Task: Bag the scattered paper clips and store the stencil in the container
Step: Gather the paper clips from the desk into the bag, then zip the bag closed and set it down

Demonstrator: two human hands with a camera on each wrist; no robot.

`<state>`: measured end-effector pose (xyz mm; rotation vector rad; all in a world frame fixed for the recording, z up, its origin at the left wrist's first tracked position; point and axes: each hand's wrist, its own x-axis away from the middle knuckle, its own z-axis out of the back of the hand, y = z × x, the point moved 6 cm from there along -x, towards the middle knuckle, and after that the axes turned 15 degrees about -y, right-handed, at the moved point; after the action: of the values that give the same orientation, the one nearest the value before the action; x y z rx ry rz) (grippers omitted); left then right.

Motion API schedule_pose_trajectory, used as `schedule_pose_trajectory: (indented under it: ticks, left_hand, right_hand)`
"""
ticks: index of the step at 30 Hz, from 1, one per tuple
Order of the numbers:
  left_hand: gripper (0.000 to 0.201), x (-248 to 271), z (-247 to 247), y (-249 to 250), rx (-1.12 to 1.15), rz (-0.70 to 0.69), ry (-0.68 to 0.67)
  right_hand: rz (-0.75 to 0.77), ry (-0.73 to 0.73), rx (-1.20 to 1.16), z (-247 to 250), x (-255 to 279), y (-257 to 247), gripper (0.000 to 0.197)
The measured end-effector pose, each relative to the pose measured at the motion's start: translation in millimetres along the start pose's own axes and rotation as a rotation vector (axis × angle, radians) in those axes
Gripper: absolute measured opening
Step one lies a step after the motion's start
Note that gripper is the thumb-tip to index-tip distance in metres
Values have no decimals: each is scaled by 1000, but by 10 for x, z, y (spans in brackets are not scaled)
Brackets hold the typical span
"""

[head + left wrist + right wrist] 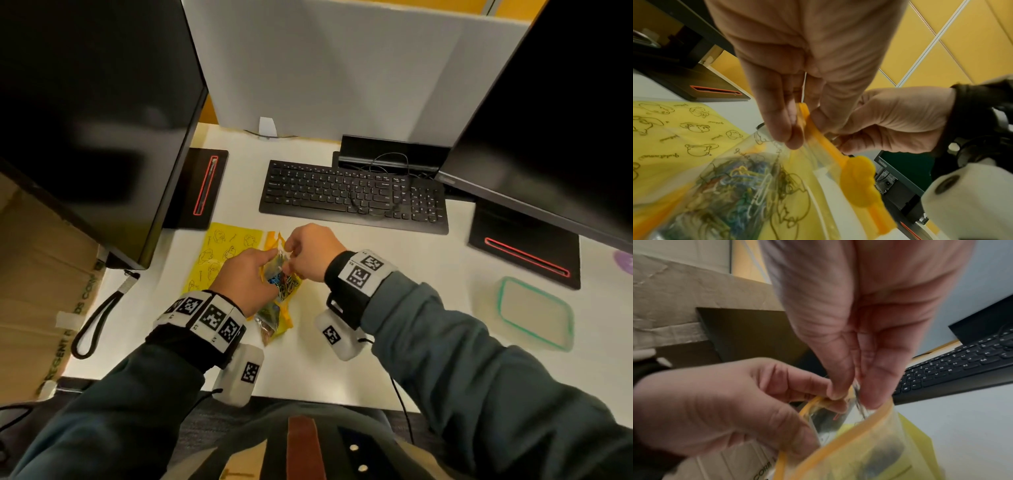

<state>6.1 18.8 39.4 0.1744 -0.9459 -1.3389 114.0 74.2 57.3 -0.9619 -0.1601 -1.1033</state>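
A clear zip bag (281,286) with an orange zip strip (819,138) holds a tangle of coloured paper clips (740,186). My left hand (270,256) pinches the strip at the bag's mouth, thumb against fingers (777,126). My right hand (290,253) is at the open mouth (838,421). Its thumb and fingers pinch something thin and dark that looks like paper clips (858,395). The yellow stencil (219,253) lies flat on the desk under and left of the bag. The container (534,313), shallow with a teal rim, sits open at the right.
A black keyboard (352,195) lies behind my hands. Two dark monitors (96,120) stand on black bases (524,253) at left and right. A cardboard box (37,284) and a black strap loop (96,322) are at the left edge of the desk.
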Motion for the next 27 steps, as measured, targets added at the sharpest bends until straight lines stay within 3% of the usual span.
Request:
schedule_pose_trajectory:
  ticks: [4,7,9,11,14,18,20,24,27]
  left_hand:
    - [62,-12,-15,29,37,-22,2]
    - [61,-10,0,60,111,-41,52]
    - [61,-24,22,100,262,-62,100]
    - [65,-59,17,163,435,-94,104]
    - [67,-130,1,297,527,-165,47]
    - [60,-172,148,444,374,-263,38]
    - [58,-170,250,459,279,-283,69]
    - [52,-123,181,517,186,-320,144]
    - [51,-89,-240,696,51,-425,45]
  right_hand:
    - [9,31,-274,132,68,158,24]
    - [26,121,-436,245,221,300,8]
    - [-5,92,-390,215,326,408,29]
    - [-73,-20,-202,102,400,496,47]
    - [-56,47,17,162,428,546,26]
    - [-9,397,26,663,541,551,11]
    - [-21,492,17,861,625,592,8]
    - [-16,462,62,824,624,672,17]
    - [-2,426,11,543,565,758,14]
